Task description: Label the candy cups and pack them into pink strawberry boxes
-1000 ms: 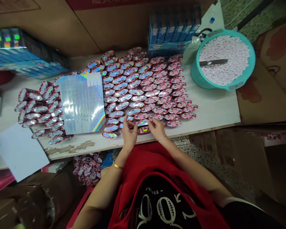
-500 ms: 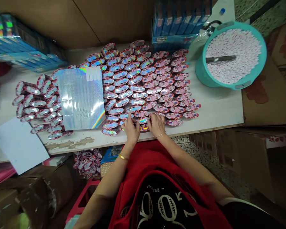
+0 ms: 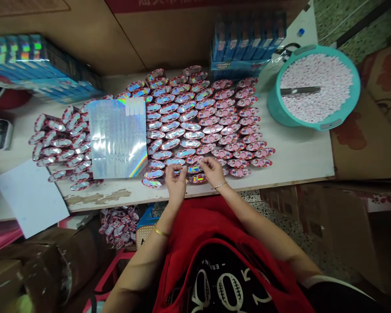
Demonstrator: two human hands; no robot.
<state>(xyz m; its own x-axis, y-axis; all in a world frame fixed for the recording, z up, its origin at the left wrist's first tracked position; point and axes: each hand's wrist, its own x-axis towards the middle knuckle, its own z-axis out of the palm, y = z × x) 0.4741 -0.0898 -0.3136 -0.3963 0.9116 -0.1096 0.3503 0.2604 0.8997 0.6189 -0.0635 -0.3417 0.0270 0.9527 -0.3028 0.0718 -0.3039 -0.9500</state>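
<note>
Rows of small oval-topped packs [image 3: 190,126] with red edges stand upright on the table. Many have shiny silver tops; those to the right show a round pink patch. At the front rows, my left hand [image 3: 176,184] hovers over the packs with its fingers curled towards the thumb. Beside it, my right hand [image 3: 214,172] has thumb and fingertips drawn together above a pack. Anything thin in either pinch is too small to make out. Between the hands is a pack with a rainbow-shiny top [image 3: 198,178]. A silver holographic sheet [image 3: 119,139] lies over packs on the left.
A turquoise tub [image 3: 273,102] of small white-and-pink pieces, with a dark bar on top, stands at right. Blue boxes [image 3: 237,69] are stacked at the back, more [image 3: 61,74] at back left. White paper [image 3: 31,195] overhangs the front edge. Wrapped pieces [image 3: 120,226] lie below.
My left hand has drawn back slightly left, its outstretched finger now curled. My right fingertips have shifted a little left over the packs. The whole view has tilted slightly upward.
</note>
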